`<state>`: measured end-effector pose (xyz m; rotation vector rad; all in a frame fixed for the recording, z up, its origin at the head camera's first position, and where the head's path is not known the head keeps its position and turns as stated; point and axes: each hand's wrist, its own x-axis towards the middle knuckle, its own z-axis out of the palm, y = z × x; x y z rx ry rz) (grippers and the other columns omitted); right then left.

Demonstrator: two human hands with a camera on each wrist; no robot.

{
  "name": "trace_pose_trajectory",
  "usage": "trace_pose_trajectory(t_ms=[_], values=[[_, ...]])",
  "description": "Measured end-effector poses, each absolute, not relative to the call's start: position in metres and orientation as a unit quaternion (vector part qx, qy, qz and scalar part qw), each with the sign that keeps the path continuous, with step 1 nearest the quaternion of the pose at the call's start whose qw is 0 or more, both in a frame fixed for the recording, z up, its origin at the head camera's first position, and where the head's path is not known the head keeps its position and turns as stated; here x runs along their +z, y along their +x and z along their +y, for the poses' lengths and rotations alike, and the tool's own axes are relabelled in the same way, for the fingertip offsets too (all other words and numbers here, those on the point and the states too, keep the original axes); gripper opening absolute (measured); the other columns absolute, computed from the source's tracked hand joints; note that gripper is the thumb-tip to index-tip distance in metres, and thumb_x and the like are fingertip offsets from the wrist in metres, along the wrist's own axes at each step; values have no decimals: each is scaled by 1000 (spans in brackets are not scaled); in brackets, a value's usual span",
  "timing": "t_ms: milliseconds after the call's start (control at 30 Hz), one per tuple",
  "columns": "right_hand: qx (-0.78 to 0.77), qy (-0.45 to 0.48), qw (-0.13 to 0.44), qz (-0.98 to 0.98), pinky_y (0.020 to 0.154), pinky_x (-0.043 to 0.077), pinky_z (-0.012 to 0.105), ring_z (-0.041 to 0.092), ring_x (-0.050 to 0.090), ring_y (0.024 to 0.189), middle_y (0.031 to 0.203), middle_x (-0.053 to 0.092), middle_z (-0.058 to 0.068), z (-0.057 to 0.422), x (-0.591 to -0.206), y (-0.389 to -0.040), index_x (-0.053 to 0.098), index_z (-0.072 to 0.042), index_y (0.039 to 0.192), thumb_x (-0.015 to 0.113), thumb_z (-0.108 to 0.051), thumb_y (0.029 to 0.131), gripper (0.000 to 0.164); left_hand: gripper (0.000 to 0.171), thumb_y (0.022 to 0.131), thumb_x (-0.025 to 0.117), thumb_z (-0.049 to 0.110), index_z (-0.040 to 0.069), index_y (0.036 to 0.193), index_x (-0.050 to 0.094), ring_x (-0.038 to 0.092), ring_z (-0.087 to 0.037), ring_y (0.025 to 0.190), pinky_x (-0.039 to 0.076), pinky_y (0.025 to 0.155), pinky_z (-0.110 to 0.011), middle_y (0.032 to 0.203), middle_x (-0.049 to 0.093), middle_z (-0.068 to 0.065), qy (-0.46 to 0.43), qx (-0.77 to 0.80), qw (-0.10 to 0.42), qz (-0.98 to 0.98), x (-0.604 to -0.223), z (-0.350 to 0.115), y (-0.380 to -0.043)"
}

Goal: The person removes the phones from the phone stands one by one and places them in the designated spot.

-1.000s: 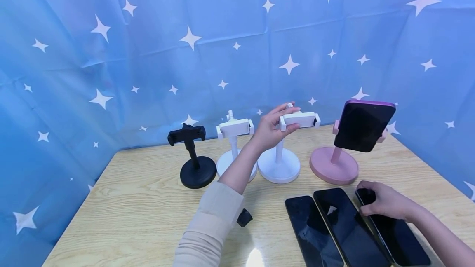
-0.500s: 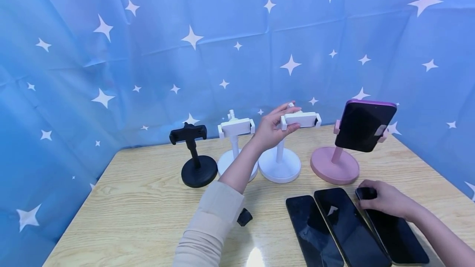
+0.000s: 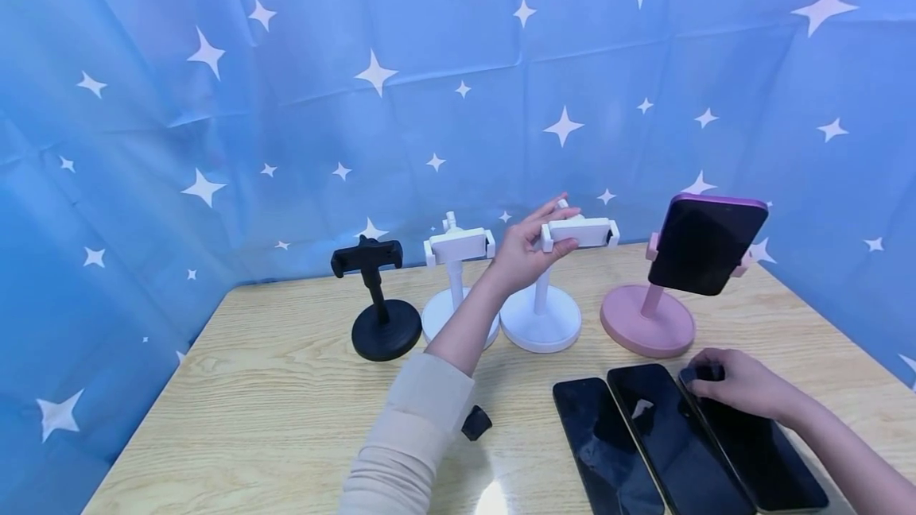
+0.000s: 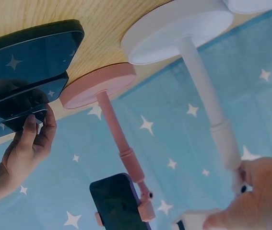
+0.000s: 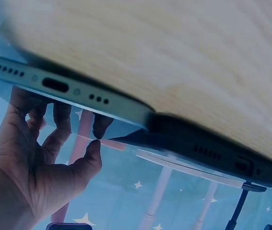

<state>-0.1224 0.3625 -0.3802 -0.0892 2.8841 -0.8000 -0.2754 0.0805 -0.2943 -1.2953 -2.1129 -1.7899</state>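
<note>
My left hand (image 3: 525,253) grips the white clamp head (image 3: 581,232) of a white phone stand (image 3: 540,328), thumb in front and fingers behind. That clamp holds no phone. At the front right, my right hand (image 3: 744,388) pinches the far end of the rightmost black smartphone (image 3: 769,459) between thumb and fingers. In the left wrist view the right hand's thumb (image 4: 29,127) lies against the phone's end. The right wrist view shows the phone's pale bottom edge (image 5: 68,88) with its charging port.
Two more smartphones, one in the middle (image 3: 676,443) and one at left (image 3: 604,447), lie beside it. A pink stand (image 3: 647,320) bears a purple-edged phone (image 3: 708,245). A second white stand (image 3: 458,246) and a black stand (image 3: 386,332) hold nothing. A small black piece (image 3: 476,424) lies mid-table.
The far end of the rightmost smartphone has shifted slightly left in my right hand, closer to the middle phone. My left hand stays on the white stand's clamp head.
</note>
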Motion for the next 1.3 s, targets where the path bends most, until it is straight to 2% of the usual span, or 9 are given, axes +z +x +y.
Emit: trace_pose_trajectory(t_ms=[200,300,500,700,900,1167,1300], values=[[-242,-43,57,968,64,43,32,17,51,77,90,62,7,360,-384,-124,62,3,96,65,-16,80,26,40,84,65,12,7,124,58,31,-8,132,38,96,-21,143,38,-1,-400,-595,37,-697,-297,82,-273],[-236,-42,63,969,64,44,32,17,52,76,90,63,9,360,-383,-126,61,5,96,64,-15,80,25,40,85,65,11,6,123,58,29,-10,133,37,97,-22,144,37,-3,-388,-605,25,-694,-296,83,-269],[-202,-30,63,977,65,44,41,22,56,77,91,64,16,358,-383,-127,60,6,95,60,-17,81,27,39,85,63,6,2,123,56,29,-12,133,36,98,-21,144,36,-8,-375,-618,11,-691,-283,78,-252],[-170,-28,55,984,65,39,52,27,57,77,89,63,17,352,-383,-128,60,7,93,59,-19,80,29,39,85,64,9,6,123,57,30,-9,132,35,99,-22,143,37,-2,-362,-626,6,-690,-287,79,-254],[-158,-22,65,985,64,38,51,25,54,73,84,61,13,349,-381,-130,58,8,93,59,-20,80,31,39,85,64,13,11,124,58,28,-5,132,37,97,-23,144,35,2,-371,-634,13,-678,-302,85,-268],[-153,-16,52,987,62,32,45,27,54,75,83,59,14,349,-382,-131,57,8,91,62,-21,78,32,39,87,62,13,10,125,57,27,-5,132,37,97,-20,145,34,3,-374,-636,5,-674,-301,83,-267],[-153,-14,59,986,63,32,45,27,53,74,83,59,13,349,-384,-132,57,8,91,62,-22,78,33,39,87,62,14,11,126,57,27,-5,133,36,97,-19,145,34,5,-368,-639,-2,-675,-301,82,-267]])
